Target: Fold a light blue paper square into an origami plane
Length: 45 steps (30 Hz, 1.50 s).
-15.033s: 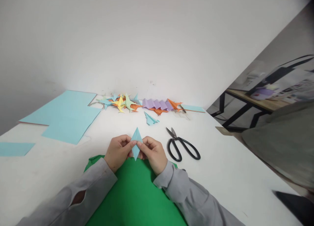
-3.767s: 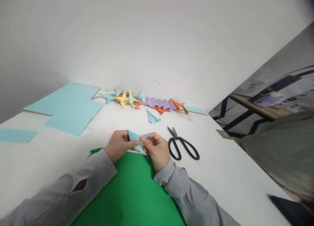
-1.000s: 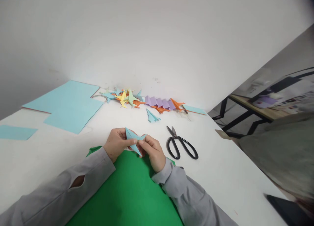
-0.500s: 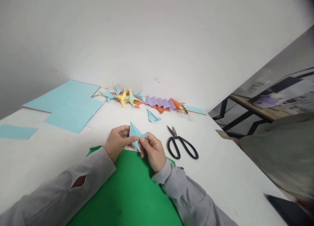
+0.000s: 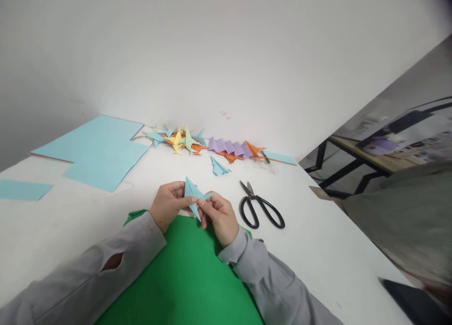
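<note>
L hand point(image 5: 167, 206) & R hand point(image 5: 219, 217), both bare, close tog. in front of wearer. Btwn them: a light-blue folded paper piece w/ sharp points point(image 5: 192, 190), one pt. up, one down, one out twd R hand. L grip pinching its left side, thumb on top, other fingers mostly behind. R grip also pinching, thumb & fingertips at the lower-right part nr the side pt.; thumb tips nearly meet. Can't tell if paper touches anything below.

Grey long sleeves point(image 5: 243, 259) on both arms, L one w/ a slit; bright-green cloth point(image 5: 183, 273) below, btwn forearms.

White flat tabletop point(image 5: 307, 249) all round. R of R hand, nr it: black-handled metal scissors point(image 5: 253, 198), blades slightly apart, tips away from wearer. Beyond hands: small light-blue folded paper dart shape point(image 5: 219, 168), lying by itself.

Back by white wall point(image 5: 219, 57), L to R: big light-blue flat paper sheets point(image 5: 106, 151), overlapping; heap of yellow, green, blue & orange folded paper shapes point(image 5: 178, 140); purple zigzag-pleated paper point(image 5: 229, 147) w/ orange bits under it; pointed orange folded paper point(image 5: 253, 149) at its R end; light-blue paper strip point(image 5: 281, 157). Far L: light-blue rectangular paper piece point(image 5: 24, 190). Lower R corner: dark flat object point(image 5: 409, 297), blurred, can't ID.
</note>
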Each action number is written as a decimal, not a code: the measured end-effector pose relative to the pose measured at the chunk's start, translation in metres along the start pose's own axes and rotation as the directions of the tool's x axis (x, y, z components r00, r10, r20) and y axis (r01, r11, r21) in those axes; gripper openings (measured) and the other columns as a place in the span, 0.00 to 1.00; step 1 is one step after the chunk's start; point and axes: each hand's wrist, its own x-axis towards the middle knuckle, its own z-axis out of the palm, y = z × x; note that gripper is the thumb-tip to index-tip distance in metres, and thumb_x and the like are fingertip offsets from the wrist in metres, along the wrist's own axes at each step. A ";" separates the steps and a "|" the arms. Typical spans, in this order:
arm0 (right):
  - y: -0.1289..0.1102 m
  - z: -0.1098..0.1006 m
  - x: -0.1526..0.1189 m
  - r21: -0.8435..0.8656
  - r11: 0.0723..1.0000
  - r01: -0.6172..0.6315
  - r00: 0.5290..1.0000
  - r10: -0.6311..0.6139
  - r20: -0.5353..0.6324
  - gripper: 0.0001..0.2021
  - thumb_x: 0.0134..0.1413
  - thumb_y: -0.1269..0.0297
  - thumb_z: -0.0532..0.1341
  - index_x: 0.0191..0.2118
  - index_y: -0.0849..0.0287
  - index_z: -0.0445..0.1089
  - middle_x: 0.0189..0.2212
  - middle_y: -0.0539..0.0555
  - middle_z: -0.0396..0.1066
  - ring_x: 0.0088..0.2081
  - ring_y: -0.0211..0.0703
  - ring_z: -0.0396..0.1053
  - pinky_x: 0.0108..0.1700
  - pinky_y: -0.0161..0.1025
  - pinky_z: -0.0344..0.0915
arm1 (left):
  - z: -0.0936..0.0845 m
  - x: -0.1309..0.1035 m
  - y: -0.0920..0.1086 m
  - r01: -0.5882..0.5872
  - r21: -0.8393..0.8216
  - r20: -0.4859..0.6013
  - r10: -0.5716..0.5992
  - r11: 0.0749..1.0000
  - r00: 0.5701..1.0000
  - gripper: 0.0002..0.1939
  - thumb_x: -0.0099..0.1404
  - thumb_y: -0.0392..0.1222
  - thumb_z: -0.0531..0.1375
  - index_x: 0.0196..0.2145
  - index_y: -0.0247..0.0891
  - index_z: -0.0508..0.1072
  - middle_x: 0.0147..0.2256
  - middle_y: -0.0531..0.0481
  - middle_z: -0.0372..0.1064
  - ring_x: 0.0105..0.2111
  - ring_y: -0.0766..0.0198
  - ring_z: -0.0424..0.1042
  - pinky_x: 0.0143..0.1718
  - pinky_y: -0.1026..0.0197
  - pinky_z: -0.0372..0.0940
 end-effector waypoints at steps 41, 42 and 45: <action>-0.009 -0.004 0.007 0.308 0.949 -0.067 0.973 0.130 -0.190 0.09 0.42 0.64 0.60 0.20 0.62 0.62 0.13 0.47 0.67 0.10 0.31 0.58 0.12 0.29 0.52 | -0.001 0.001 -0.005 -0.129 0.139 0.007 0.130 0.982 0.992 0.17 0.43 0.35 0.65 0.35 0.35 0.76 0.36 0.45 0.74 0.29 0.63 0.71 0.30 0.60 0.68; -0.009 -0.005 0.007 0.307 0.949 -0.069 0.976 0.128 -0.177 0.09 0.42 0.64 0.60 0.20 0.62 0.63 0.13 0.48 0.66 0.10 0.31 0.58 0.12 0.29 0.51 | 0.000 0.001 -0.006 -0.168 0.185 0.036 0.164 0.968 0.986 0.17 0.43 0.35 0.65 0.35 0.36 0.76 0.36 0.45 0.73 0.31 0.62 0.71 0.31 0.59 0.69; -0.007 -0.006 0.008 0.270 0.960 -0.072 0.988 0.106 -0.112 0.09 0.41 0.64 0.61 0.19 0.62 0.63 0.11 0.48 0.66 0.10 0.32 0.58 0.11 0.29 0.49 | 0.000 0.001 -0.007 -0.303 0.265 0.115 0.282 0.915 0.952 0.14 0.44 0.35 0.65 0.32 0.38 0.77 0.36 0.47 0.73 0.36 0.61 0.71 0.38 0.59 0.68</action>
